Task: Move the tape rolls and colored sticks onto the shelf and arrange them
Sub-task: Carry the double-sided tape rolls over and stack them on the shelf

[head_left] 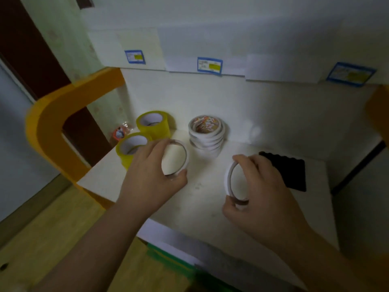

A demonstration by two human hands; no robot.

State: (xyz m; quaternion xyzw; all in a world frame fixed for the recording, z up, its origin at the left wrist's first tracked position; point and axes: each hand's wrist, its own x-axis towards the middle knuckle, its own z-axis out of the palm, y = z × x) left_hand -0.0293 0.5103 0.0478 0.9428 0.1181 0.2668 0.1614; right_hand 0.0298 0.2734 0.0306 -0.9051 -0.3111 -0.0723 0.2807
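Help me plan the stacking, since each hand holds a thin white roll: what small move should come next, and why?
Probably the left hand should lay its thin white roll flat on the stack of white rolls. That stack stands just behind it on the shelf, while the right hand holds its own roll farther away.

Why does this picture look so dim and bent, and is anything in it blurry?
Head view: light is dim and falls off toward dark corners; the wide lens bows the shelf edges. The left hand and right hand, each gripping a thin white tape roll, look soft. The blue labels are too blurred to read.
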